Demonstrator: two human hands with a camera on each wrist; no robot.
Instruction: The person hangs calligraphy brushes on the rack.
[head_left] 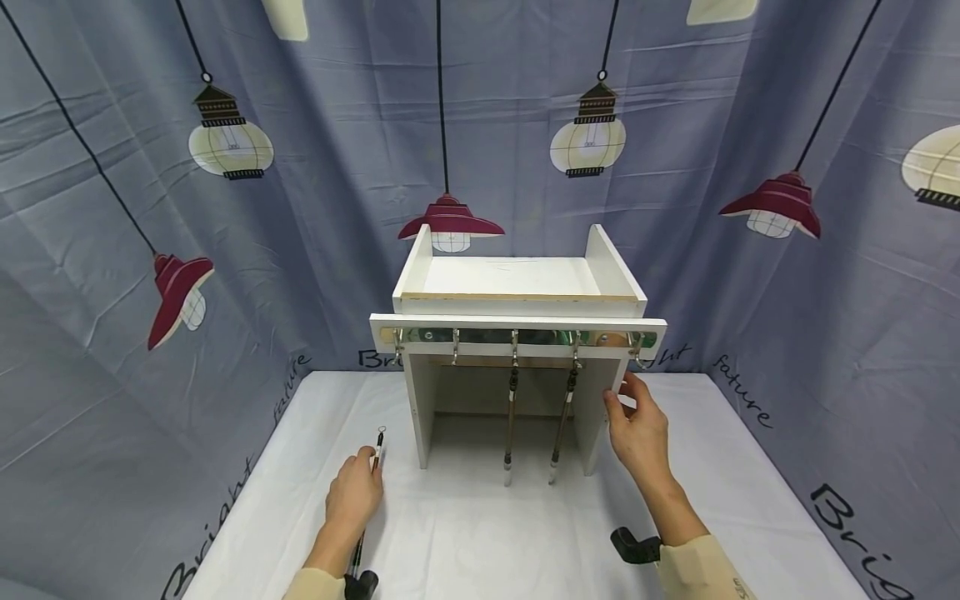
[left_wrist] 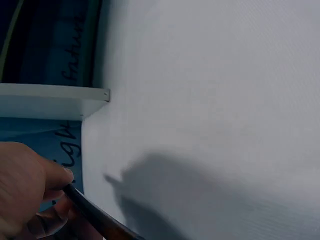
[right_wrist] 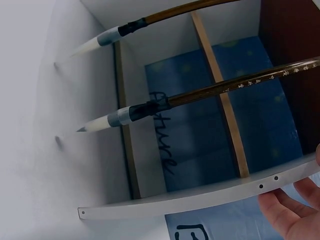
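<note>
My left hand (head_left: 354, 492) pinches a calligraphy brush (head_left: 378, 446) by its shaft, left of the white shelf, with the brush's hanging loop pointing away from me. In the left wrist view, only part of the dark shaft (left_wrist: 100, 217) shows; its tip is hidden. My right hand (head_left: 641, 429) grips the front edge of the shelf's right side panel (head_left: 600, 400), thumb on one face and fingers on the other. Two more brushes, a middle one (head_left: 512, 417) and a right one (head_left: 563, 417), hang tip down from hooks on the shelf's front rail (head_left: 517, 322).
The white shelf has an open top tray (head_left: 517, 275) and an open space below. More hooks line its rail, including a left hook (head_left: 397, 340). White cloth (head_left: 480, 533) covers the table, and a blue-grey lamp-print curtain (head_left: 337, 125) hangs behind and at both sides.
</note>
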